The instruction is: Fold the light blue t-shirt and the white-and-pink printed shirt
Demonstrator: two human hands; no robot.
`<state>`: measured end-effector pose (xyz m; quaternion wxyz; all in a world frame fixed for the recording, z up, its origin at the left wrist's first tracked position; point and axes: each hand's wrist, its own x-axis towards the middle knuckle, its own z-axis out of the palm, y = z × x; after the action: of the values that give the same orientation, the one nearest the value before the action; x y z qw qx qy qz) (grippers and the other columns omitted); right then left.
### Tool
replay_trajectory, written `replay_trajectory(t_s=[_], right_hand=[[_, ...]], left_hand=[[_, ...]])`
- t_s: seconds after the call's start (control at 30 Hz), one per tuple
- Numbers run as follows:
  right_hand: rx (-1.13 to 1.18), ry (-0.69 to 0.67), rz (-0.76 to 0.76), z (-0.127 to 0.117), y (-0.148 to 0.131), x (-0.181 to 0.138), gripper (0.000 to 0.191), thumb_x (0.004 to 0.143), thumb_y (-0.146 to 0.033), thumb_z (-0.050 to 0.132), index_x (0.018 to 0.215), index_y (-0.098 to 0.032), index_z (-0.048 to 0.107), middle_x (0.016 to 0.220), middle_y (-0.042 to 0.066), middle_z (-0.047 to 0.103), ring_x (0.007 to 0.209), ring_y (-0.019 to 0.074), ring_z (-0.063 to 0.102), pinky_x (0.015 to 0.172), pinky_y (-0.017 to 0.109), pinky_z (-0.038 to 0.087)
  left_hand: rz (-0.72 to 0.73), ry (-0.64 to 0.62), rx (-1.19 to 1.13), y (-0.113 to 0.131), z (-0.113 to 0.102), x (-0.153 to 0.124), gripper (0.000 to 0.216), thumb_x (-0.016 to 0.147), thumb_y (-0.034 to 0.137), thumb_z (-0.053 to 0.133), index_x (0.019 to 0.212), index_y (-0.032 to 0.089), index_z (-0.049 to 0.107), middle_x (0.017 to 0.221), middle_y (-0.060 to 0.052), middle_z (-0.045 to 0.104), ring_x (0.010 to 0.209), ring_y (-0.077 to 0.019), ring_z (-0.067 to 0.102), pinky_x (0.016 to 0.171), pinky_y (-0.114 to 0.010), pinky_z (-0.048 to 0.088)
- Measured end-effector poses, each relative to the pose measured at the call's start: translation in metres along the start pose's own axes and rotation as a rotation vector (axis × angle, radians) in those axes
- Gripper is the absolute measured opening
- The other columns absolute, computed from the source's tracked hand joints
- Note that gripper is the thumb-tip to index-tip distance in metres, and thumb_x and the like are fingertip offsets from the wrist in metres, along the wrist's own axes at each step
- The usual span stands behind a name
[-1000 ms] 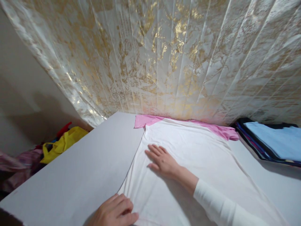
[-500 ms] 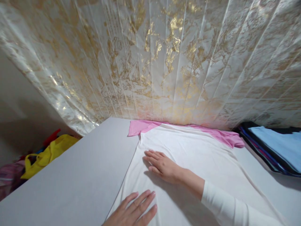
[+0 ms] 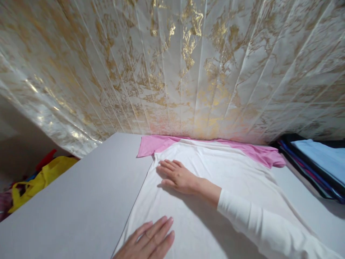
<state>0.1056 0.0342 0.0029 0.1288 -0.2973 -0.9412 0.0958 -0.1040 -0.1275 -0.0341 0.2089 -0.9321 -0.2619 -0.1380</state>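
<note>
A white shirt with pink sleeves [image 3: 221, 169] lies spread flat on a grey table [image 3: 81, 201]. My right hand [image 3: 179, 176] lies open and flat on the shirt near its upper left, close to the pink sleeve [image 3: 151, 145]. A white sleeve covers my right arm. My left hand [image 3: 148, 242] rests open, fingers stretched, on the shirt's near left edge at the bottom of the view.
A white-and-gold curtain [image 3: 172, 68] hangs right behind the table. A stack of folded clothes [image 3: 315, 162], light blue on top, sits at the right. Off the table's left edge lie a yellow bag [image 3: 40, 180] and other cloth.
My right hand slid up and left along the shirt toward the pink sleeve. My left hand went from curled at the shirt's edge to lying flat on it.
</note>
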Motion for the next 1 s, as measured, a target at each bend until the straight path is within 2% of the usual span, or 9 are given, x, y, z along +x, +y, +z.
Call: replay_trajectory(t_s=[0.13,0.33,0.4,0.47,0.6,0.67,0.77,0.9,1.0], right_hand=[[0.032,-0.01,-0.072,0.007,-0.014,0.002,0.058,0.099,-0.049,0.038,0.147,-0.017,0.033,0.156,0.011,0.029,0.143,0.0227,0.024,0.115,0.041,0.022],[-0.079,-0.016,0.274,-0.013,0.079,0.037,0.061,0.099,-0.046,0.039,0.148,-0.01,0.032,0.156,0.016,0.024,0.145,0.0281,0.018,0.117,0.046,0.016],[-0.083,-0.03,0.278,-0.017,0.088,0.043,0.062,0.098,-0.046,0.041,0.147,-0.008,0.033,0.155,0.017,0.025,0.144,0.0293,0.019,0.116,0.046,0.017],[-0.073,-0.048,0.227,-0.017,0.073,0.034,0.062,0.098,-0.048,0.041,0.147,-0.011,0.033,0.155,0.015,0.025,0.144,0.0285,0.021,0.116,0.046,0.019],[0.018,-0.037,0.041,-0.012,0.012,-0.031,0.062,0.099,-0.053,0.035,0.151,-0.02,0.027,0.158,0.01,0.02,0.145,0.0252,0.018,0.116,0.047,0.02],[0.04,-0.038,0.024,-0.015,-0.001,-0.077,0.064,0.098,-0.055,0.035,0.152,-0.024,0.023,0.158,0.008,0.019,0.145,0.024,0.017,0.116,0.046,0.019],[-0.002,-0.045,0.128,-0.029,0.028,-0.145,0.059,0.098,-0.053,0.037,0.151,-0.03,0.024,0.158,0.005,0.022,0.145,0.0241,0.02,0.115,0.047,0.023],[-0.164,0.13,0.574,-0.055,0.092,-0.215,0.059,0.097,-0.054,0.034,0.148,-0.025,0.035,0.152,0.012,0.035,0.14,0.0324,0.03,0.111,0.058,0.027],[-0.167,0.103,0.524,-0.064,0.088,-0.245,0.058,0.096,-0.053,0.036,0.149,-0.031,0.03,0.154,0.007,0.031,0.142,0.0281,0.027,0.113,0.052,0.026]], left_hand=[[-0.059,-0.01,-0.024,-0.009,0.009,0.016,0.046,0.095,0.01,0.037,0.141,0.014,0.043,0.151,-0.01,0.037,0.139,-0.0238,0.032,0.111,-0.034,0.027],[-0.076,-0.124,0.017,-0.008,0.002,0.013,0.052,0.094,0.01,0.044,0.144,0.022,0.039,0.154,-0.005,0.032,0.139,-0.0243,0.031,0.111,-0.035,0.028],[-0.09,-0.169,0.04,-0.008,-0.004,0.013,0.056,0.092,0.01,0.047,0.145,0.025,0.037,0.154,-0.004,0.032,0.14,-0.0247,0.029,0.111,-0.035,0.028],[-0.109,-0.205,0.034,-0.007,-0.012,0.016,0.057,0.092,0.016,0.05,0.146,0.025,0.035,0.153,-0.004,0.034,0.141,-0.0255,0.027,0.11,-0.036,0.03],[-0.147,-0.221,-0.069,-0.006,-0.03,0.023,0.064,0.093,0.043,0.05,0.149,0.02,0.028,0.153,-0.007,0.034,0.141,-0.0262,0.027,0.109,-0.037,0.033],[-0.148,-0.187,-0.096,-0.006,-0.037,0.025,0.066,0.095,0.048,0.045,0.151,0.019,0.024,0.153,-0.007,0.034,0.141,-0.0244,0.029,0.109,-0.035,0.032],[-0.145,-0.151,-0.098,-0.005,-0.041,0.025,0.062,0.098,0.044,0.041,0.152,0.019,0.021,0.153,-0.005,0.034,0.14,-0.0214,0.03,0.11,-0.034,0.03],[-0.172,-0.166,-0.146,-0.005,-0.036,0.018,0.062,0.098,0.041,0.043,0.152,0.022,0.02,0.154,-0.004,0.032,0.139,-0.0217,0.032,0.111,-0.035,0.029],[-0.185,-0.191,-0.198,-0.005,-0.033,0.017,0.065,0.098,0.045,0.044,0.153,0.024,0.015,0.155,-0.005,0.03,0.14,-0.0218,0.031,0.111,-0.035,0.028]])
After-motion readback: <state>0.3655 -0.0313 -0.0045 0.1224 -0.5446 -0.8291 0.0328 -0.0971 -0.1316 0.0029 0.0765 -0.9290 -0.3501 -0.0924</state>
